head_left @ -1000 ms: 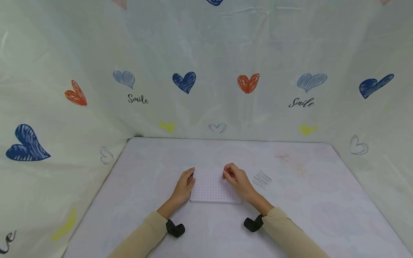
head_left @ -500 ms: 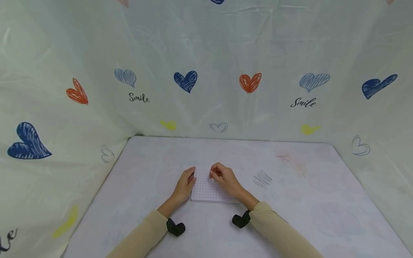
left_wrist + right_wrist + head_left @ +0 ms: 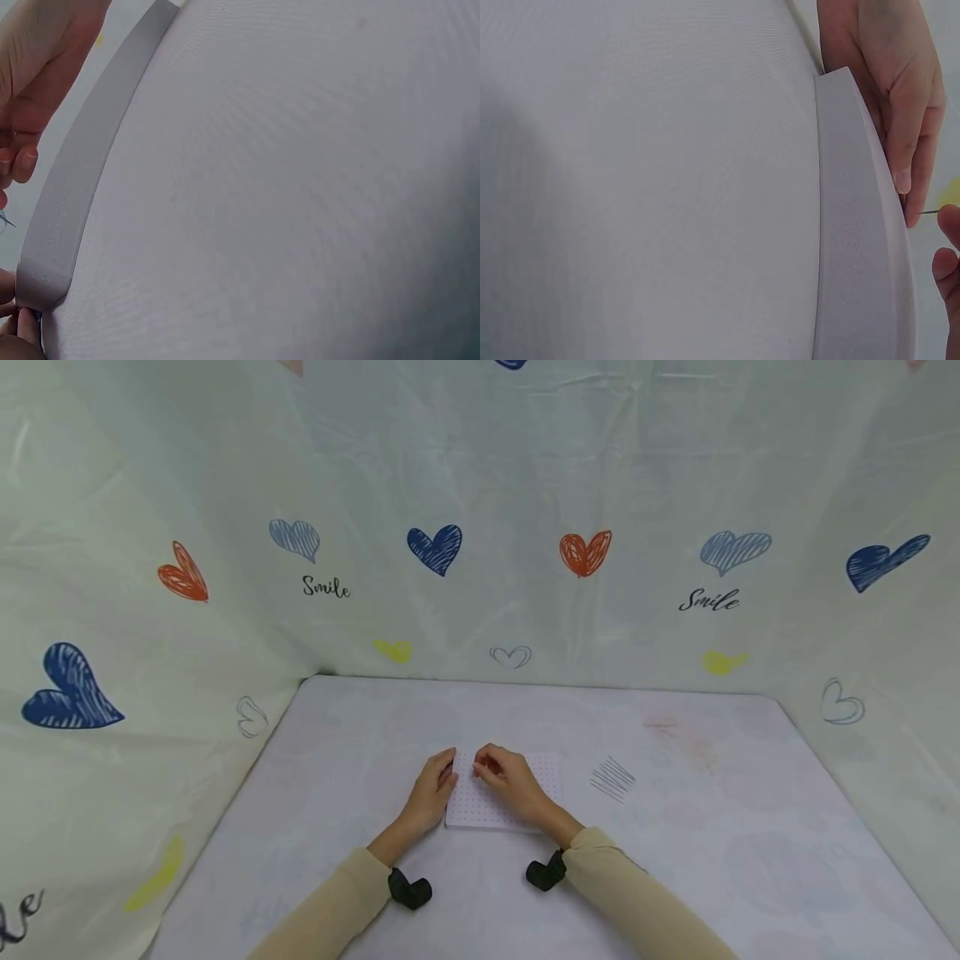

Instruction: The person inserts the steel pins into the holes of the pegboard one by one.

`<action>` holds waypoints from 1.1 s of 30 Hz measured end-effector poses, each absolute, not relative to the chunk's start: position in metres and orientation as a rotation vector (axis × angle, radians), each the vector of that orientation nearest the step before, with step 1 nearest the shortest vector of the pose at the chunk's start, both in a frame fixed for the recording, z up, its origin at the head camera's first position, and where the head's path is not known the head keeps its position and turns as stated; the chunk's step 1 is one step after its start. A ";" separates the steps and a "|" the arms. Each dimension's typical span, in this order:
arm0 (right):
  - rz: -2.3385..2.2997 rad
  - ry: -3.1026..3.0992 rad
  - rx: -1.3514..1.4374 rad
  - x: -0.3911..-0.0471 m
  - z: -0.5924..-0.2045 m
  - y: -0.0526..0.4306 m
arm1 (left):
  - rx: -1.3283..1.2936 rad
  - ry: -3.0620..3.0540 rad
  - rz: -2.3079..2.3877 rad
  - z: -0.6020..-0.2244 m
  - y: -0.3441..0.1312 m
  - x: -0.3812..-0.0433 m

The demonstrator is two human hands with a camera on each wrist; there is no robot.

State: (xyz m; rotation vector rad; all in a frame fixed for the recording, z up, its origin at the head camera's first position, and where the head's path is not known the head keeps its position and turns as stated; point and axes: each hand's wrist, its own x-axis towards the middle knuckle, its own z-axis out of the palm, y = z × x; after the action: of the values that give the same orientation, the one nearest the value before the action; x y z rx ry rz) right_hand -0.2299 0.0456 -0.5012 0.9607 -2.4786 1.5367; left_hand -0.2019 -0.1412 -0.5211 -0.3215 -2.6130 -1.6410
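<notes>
A white pegboard (image 3: 491, 806) with a grid of small holes lies on the table in the head view. At its left edge, my left hand (image 3: 429, 793) grips the side, thumb and fingers round it; the left wrist view shows those fingertips (image 3: 28, 326) at the board's corner. Over the upper left part of the board, my right hand (image 3: 512, 781) pinches a thin metal pin (image 3: 928, 212), whose tip sticks out from the fingertips in the right wrist view. Close over the holes, the right fingers hide part of the grid.
Several thin dark pins (image 3: 612, 778) lie side by side on the white table (image 3: 360, 718), right of the board. A pale sheet (image 3: 510, 602) printed with hearts hangs behind the table. Reddish marks (image 3: 678, 739) show at the table's back right.
My right hand has moved left across the board, from its right part to its upper left, still pinching. The left hand has stayed at the left edge.
</notes>
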 end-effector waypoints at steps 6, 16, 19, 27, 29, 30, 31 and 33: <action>1.568 -2.491 0.961 -0.229 -0.502 0.044 | -0.328 -2.595 -1.653 -0.520 -0.141 -0.200; 1.541 -2.538 0.955 -0.229 -0.506 0.043 | -0.352 -2.575 -1.656 -0.520 -0.141 -0.200; 1.522 -2.540 0.968 -0.228 -0.507 0.042 | -0.351 -2.579 -1.652 -0.521 -0.141 -0.200; 1.473 -2.555 0.962 -0.229 -0.507 0.041 | -0.336 -2.589 -1.654 -0.520 -0.141 -0.199; 1.465 -2.562 0.956 -0.228 -0.507 0.041 | -0.332 -2.585 -1.656 -0.520 -0.142 -0.199; 1.460 -2.564 0.956 -0.228 -0.507 0.041 | -0.331 -2.584 -1.658 -0.520 -0.141 -0.199; 1.456 -2.562 0.960 -0.228 -0.507 0.041 | -0.331 -2.583 -1.660 -0.520 -0.141 -0.200; 1.440 -2.565 0.965 -0.228 -0.507 0.040 | -0.333 -2.582 -1.658 -0.520 -0.141 -0.200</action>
State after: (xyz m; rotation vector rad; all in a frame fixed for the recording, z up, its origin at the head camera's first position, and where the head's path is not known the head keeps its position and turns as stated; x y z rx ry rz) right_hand -0.2281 0.0402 -0.5068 0.9647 -2.5647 1.4400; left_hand -0.2000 -0.1413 -0.5198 -0.3333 -2.5821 -1.6577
